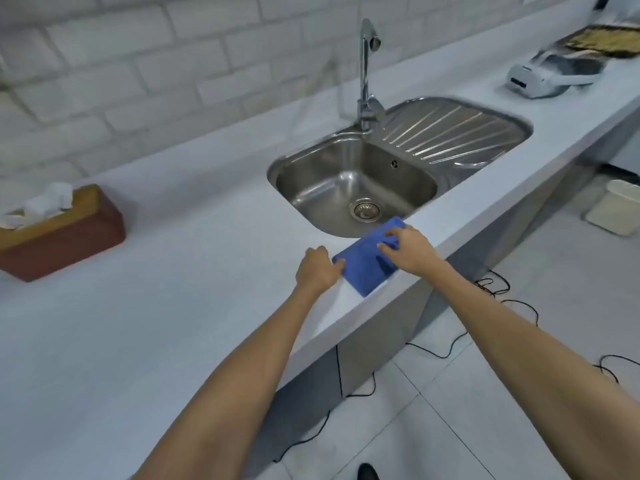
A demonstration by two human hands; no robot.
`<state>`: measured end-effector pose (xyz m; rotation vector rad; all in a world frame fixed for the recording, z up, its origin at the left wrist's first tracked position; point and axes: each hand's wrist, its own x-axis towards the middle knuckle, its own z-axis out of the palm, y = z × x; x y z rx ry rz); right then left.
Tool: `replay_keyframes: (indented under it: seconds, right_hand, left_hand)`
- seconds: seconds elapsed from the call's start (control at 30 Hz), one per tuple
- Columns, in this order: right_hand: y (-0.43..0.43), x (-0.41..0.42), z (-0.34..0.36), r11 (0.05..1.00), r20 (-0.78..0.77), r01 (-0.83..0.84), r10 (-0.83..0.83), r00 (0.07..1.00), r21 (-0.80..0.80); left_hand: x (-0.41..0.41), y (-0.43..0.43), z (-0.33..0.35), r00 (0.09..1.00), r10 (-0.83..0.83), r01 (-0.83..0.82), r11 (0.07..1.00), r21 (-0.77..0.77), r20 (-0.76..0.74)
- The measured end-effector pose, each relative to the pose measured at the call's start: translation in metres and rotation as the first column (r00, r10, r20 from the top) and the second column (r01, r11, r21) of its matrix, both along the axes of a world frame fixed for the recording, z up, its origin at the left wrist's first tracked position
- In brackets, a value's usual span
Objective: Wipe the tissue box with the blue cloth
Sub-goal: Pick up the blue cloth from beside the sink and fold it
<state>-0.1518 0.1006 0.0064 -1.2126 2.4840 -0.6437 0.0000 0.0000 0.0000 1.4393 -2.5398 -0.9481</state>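
Hands grip the blue cloth point(363, 265) at the table point(173, 323) edge: left hand point(317, 268) pinching its corner, right hand point(410, 249) clutching its top; tissue box point(59, 233) sits well apart.

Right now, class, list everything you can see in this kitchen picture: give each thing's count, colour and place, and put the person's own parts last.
Tissue box: one, brown, far left on the counter, white tissues sticking out.
Cloth: one, blue, folded, at the counter's front edge just before the sink.
Sink: one, steel, set in the counter, ribbed drainer on its right.
Tap: one, chrome, behind the sink.
Counter: one, pale grey, along a white brick wall.
Appliance: one, white, far right on the counter.
Bin: one, white, on the floor at right.
Cables: several, black, on the tiled floor.
Left hand: grip closed on the cloth's left edge.
Right hand: fingers pinching the cloth's top.
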Motion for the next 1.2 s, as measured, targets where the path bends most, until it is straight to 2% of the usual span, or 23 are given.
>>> replay_keyframes:
  seconds: [0.1, 0.2, 0.33, 0.43, 0.47, 0.53, 0.57, 0.63, 0.7, 0.77, 0.8, 0.83, 0.97, 1.03, 1.07, 1.13, 1.2]
  right_hand:
    - [0.002, -0.007, -0.006, 0.999, 0.000, 0.030, -0.030, 1.000, -0.031]
    - [0.001, -0.009, -0.013, 0.998, 0.016, 0.055, -0.054, 0.998, -0.022]
    - [-0.003, -0.004, -0.017, 0.979, 0.110, 0.169, -0.157, 0.981, -0.111]
    - [-0.012, 0.005, -0.007, 0.925, 0.363, 0.318, -0.230, 0.903, -0.206]
    - [-0.017, 0.011, 0.000, 0.904, 0.514, 0.365, -0.210, 0.832, -0.221]
    - [-0.031, 0.025, 0.014, 0.870, 0.814, 0.448, -0.101, 0.572, -0.207]
    - [-0.039, 0.032, 0.019, 0.857, 0.898, 0.473, -0.029, 0.439, -0.204]
    - [-0.058, 0.050, 0.023, 0.838, 0.969, 0.502, 0.114, 0.221, -0.213]
    - [-0.079, 0.072, 0.027, 0.854, 0.971, 0.470, 0.237, 0.027, -0.222]
    - [-0.100, 0.099, 0.032, 0.892, 0.952, 0.394, 0.285, -0.113, -0.221]
    - [-0.110, 0.114, 0.034, 0.908, 0.945, 0.355, 0.290, -0.152, -0.222]
    - [-0.120, 0.130, 0.036, 0.921, 0.944, 0.314, 0.291, -0.156, -0.232]
    - [-0.165, 0.196, 0.039, 0.952, 0.964, 0.168, 0.266, -0.030, -0.257]
    - [-0.189, 0.229, 0.042, 0.963, 0.967, 0.094, 0.253, -0.018, -0.251]
    - [-0.200, 0.246, 0.044, 0.966, 0.967, 0.058, 0.252, -0.027, -0.250]
    - [-0.220, 0.276, 0.047, 0.971, 0.970, 0.004, 0.240, -0.037, -0.240]
    - [-0.241, 0.308, 0.050, 0.975, 0.977, -0.062, 0.213, -0.022, -0.214]
  left_hand:
    - [-0.009, 0.002, -0.003, 0.996, 0.047, -0.046, 0.999, -0.006, 0.075]
    - [-0.016, 0.003, -0.004, 0.996, 0.076, -0.079, 0.994, 0.081, 0.044]
    - [-0.030, 0.004, 0.011, 0.955, 0.193, -0.111, 0.937, 0.331, -0.226]
    - [-0.041, 0.005, 0.037, 0.858, 0.293, -0.117, 0.911, 0.395, -0.422]
    - [-0.042, 0.004, 0.047, 0.835, 0.287, -0.095, 0.915, 0.391, -0.470]
    - [-0.042, 0.000, 0.067, 0.805, 0.264, -0.052, 0.923, 0.381, -0.531]
    - [-0.037, -0.004, 0.076, 0.801, 0.264, -0.051, 0.924, 0.379, -0.537]
    - [-0.020, -0.014, 0.089, 0.785, 0.263, -0.062, 0.934, 0.351, -0.561]
    - [0.006, -0.030, 0.096, 0.759, 0.290, -0.111, 0.940, 0.324, -0.583]
    - [0.038, -0.051, 0.097, 0.753, 0.364, -0.227, 0.925, 0.304, -0.548]
    - [0.056, -0.064, 0.095, 0.751, 0.403, -0.298, 0.914, 0.277, -0.523]
    - [0.075, -0.076, 0.093, 0.742, 0.437, -0.361, 0.900, 0.246, -0.509]
    - [0.158, -0.114, 0.079, 0.658, 0.564, -0.599, 0.793, 0.106, -0.499]
    - [0.198, -0.128, 0.074, 0.597, 0.641, -0.679, 0.724, 0.123, -0.482]
    - [0.216, -0.136, 0.071, 0.567, 0.683, -0.693, 0.698, 0.181, -0.460]
    - [0.250, -0.148, 0.067, 0.478, 0.779, -0.634, 0.625, 0.456, -0.405]
    - [0.284, -0.157, 0.063, 0.342, 0.853, -0.403, 0.511, 0.759, -0.393]
